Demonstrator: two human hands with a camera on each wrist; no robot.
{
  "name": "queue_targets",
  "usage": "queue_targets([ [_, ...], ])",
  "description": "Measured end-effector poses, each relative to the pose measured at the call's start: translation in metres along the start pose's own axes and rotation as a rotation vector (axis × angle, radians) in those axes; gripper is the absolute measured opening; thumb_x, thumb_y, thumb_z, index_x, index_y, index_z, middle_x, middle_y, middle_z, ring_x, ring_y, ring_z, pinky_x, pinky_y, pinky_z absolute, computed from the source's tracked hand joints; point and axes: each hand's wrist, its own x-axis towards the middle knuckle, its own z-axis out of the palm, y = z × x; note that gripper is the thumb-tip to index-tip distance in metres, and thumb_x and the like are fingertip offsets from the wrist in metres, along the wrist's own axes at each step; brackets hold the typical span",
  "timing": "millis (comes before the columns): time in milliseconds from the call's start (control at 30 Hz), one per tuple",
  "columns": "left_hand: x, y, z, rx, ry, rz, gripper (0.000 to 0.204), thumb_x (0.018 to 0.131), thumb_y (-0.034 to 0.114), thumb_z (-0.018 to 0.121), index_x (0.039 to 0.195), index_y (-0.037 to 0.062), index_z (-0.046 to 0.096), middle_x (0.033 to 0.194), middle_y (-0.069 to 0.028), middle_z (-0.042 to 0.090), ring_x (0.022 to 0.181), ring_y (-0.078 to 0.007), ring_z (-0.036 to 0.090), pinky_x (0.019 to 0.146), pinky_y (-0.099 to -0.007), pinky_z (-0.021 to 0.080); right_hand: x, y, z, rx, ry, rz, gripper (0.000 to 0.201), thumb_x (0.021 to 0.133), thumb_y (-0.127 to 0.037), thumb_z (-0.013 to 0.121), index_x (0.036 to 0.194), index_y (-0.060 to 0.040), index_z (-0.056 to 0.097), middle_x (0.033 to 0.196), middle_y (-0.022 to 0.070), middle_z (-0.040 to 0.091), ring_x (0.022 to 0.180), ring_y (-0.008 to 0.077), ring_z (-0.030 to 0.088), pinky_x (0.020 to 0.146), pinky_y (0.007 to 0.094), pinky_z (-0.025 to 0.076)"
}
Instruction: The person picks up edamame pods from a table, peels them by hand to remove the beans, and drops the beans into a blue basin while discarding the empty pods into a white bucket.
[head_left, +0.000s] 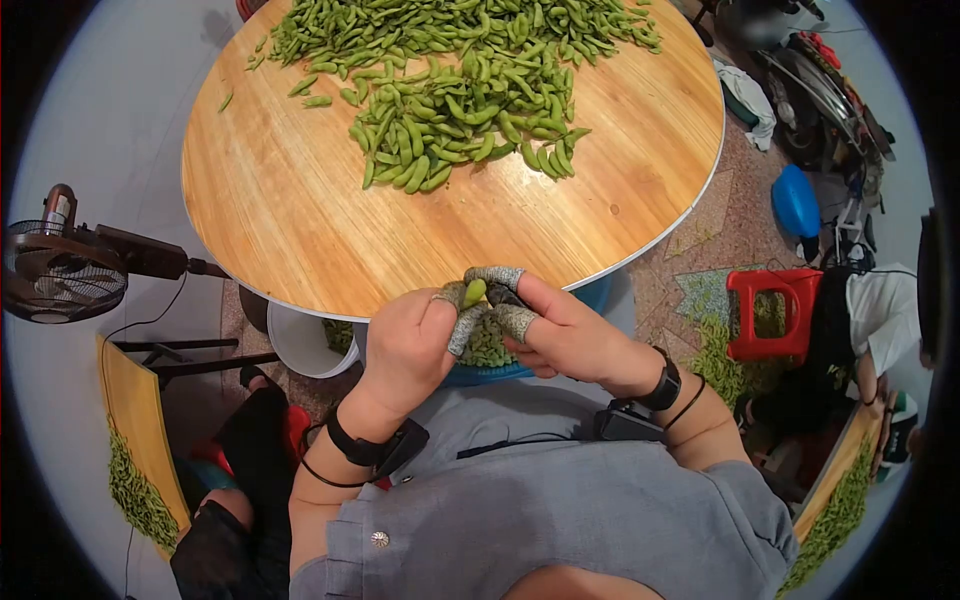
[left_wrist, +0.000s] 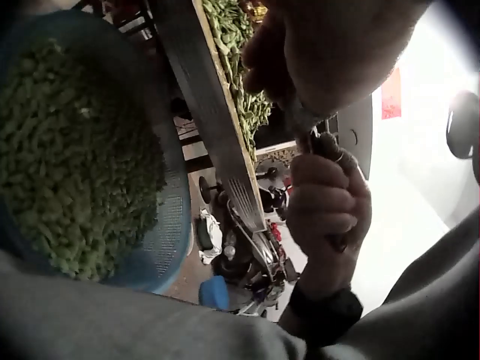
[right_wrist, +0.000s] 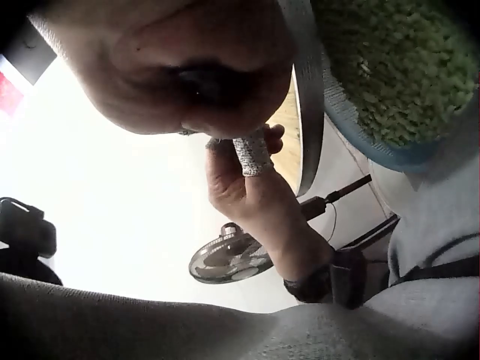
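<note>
Held between both hands, in front of the body, is a green soybean pod (head_left: 474, 292). My left hand (head_left: 408, 335) pinches it between thumb and finger. My right hand (head_left: 572, 338) meets it from the other side, fingers curled, its tips at the pod. Grey knitted covers wrap several fingertips (head_left: 515, 320), and a dark piece shows among the right fingers. Right below the hands, a blue basket (left_wrist: 171, 240) holds a mass of shelled green beans (left_wrist: 75, 165). In the wrist views the pod is hidden behind the fingers.
A round wooden table (head_left: 290, 200) stands ahead, with a heap of pods (head_left: 450, 110) on its far half. A white bucket (head_left: 300, 345) is under its left edge, a fan (head_left: 65, 265) farther left. On the right are a red stool (head_left: 775, 315) and another person's white sleeve (head_left: 885, 310).
</note>
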Motion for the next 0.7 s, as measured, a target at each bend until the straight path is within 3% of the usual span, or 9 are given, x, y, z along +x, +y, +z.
queue_targets([
  [200, -0.002, 0.005, 0.018, -0.082, 0.126, -0.139, 0.017, 0.072, 0.003, 0.063, 0.086, 0.001, 0.053, 0.069, -0.0102, 0.055, 0.06, -0.0262, 0.057, 0.051, -0.0348, 0.044, 0.007, 0.015, -0.002, -0.007, 0.031, -0.099, 0.043, 0.087, -0.008, 0.037, 0.13, -0.0132, 0.041, 0.066, -0.004, 0.043, 0.049, 0.0047, 0.036, 0.043, 0.02, 0.033],
  [267, -0.006, 0.01, 0.014, -0.778, -0.116, -0.769, 0.014, 0.077, 0.001, 0.057, 0.09, 0.0007, 0.052, 0.067, -0.0075, 0.054, 0.061, -0.0181, 0.056, 0.053, -0.0309, 0.044, 0.008, 0.021, -0.003, 0.011, 0.07, -0.084, 0.038, 0.095, -0.013, 0.037, 0.133, -0.0172, 0.04, 0.063, -0.0068, 0.036, 0.049, 0.0026, 0.028, 0.043, 0.0181, 0.025],
  [300, -0.006, 0.009, 0.012, -0.778, -0.115, -0.77, 0.014, 0.077, 0.001, 0.057, 0.09, 0.0007, 0.052, 0.067, -0.0075, 0.054, 0.061, -0.0181, 0.056, 0.053, -0.0309, 0.044, 0.005, 0.021, -0.007, 0.011, 0.069, -0.083, 0.038, 0.095, -0.013, 0.037, 0.133, -0.0172, 0.04, 0.063, -0.0068, 0.036, 0.049, 0.0026, 0.028, 0.043, 0.0181, 0.025],
  [367, -0.007, 0.005, 0.009, -1.421, -0.19, -0.98, 0.013, 0.079, -0.001, 0.051, 0.092, 0.0006, 0.052, 0.067, -0.0059, 0.055, 0.065, -0.0131, 0.055, 0.057, -0.0278, 0.044, -0.001, 0.02, -0.017, 0.11, -0.05, -0.022, 0.037, 0.094, -0.012, 0.043, 0.131, -0.0149, 0.043, 0.067, -0.005, 0.047, 0.051, 0.0056, 0.039, 0.045, 0.0212, 0.035],
  [400, -0.008, 0.006, 0.008, -1.424, -0.188, -0.983, 0.013, 0.079, -0.001, 0.051, 0.092, 0.0006, 0.052, 0.067, -0.0059, 0.055, 0.065, -0.0131, 0.055, 0.057, -0.0278, 0.044, 0.005, 0.031, -0.022, 0.11, -0.05, -0.018, 0.037, 0.094, -0.012, 0.043, 0.131, -0.0149, 0.043, 0.067, -0.005, 0.047, 0.051, 0.0056, 0.039, 0.045, 0.0212, 0.035],
  [467, -0.01, 0.009, 0.008, -0.889, -0.378, -0.744, 0.014, 0.08, -0.001, 0.049, 0.094, 0.0006, 0.053, 0.072, -0.0089, 0.058, 0.069, -0.0163, 0.057, 0.063, -0.0278, 0.045, 0.023, 0.061, -0.036, -0.443, 0.245, -0.677, 0.036, 0.091, -0.011, 0.052, 0.127, -0.0138, 0.048, 0.079, -0.002, 0.059, 0.059, 0.0115, 0.052, 0.053, 0.0269, 0.045],
  [600, -0.01, 0.018, 0.012, -0.829, -0.376, -0.498, 0.014, 0.088, 0.006, 0.045, 0.099, 0.0019, 0.053, 0.073, 0.0007, 0.053, 0.062, -0.0066, 0.049, 0.056, -0.0211, 0.04, 0.005, 0.022, -0.022, -0.874, 0.301, -0.38, 0.03, 0.078, -0.019, 0.07, 0.101, -0.0027, 0.06, 0.081, 0.0105, 0.063, 0.07, 0.0181, 0.061, 0.062, 0.0279, 0.048],
  [633, -0.011, 0.018, 0.011, -0.788, -0.374, -0.491, 0.015, 0.086, 0.005, 0.045, 0.098, 0.001, 0.054, 0.074, -0.001, 0.054, 0.064, -0.0089, 0.051, 0.058, -0.0228, 0.042, 0.005, 0.022, -0.019, -0.95, 0.34, -0.456, 0.028, 0.07, -0.018, 0.073, 0.087, 0.0001, 0.059, 0.077, 0.0156, 0.06, 0.069, 0.0277, 0.061, 0.061, 0.0311, 0.048],
  [700, -0.016, 0.016, 0.012, -0.747, -0.371, -0.48, 0.016, 0.084, 0.003, 0.045, 0.097, 0.0001, 0.054, 0.075, -0.0027, 0.056, 0.065, -0.0112, 0.053, 0.06, -0.0246, 0.044, 0.009, 0.036, -0.014, -1.044, 0.366, -0.53, 0.026, 0.07, -0.017, 0.071, 0.085, -0.0004, 0.058, 0.077, 0.0158, 0.059, 0.069, 0.0318, 0.06, 0.06, 0.0341, 0.048],
])
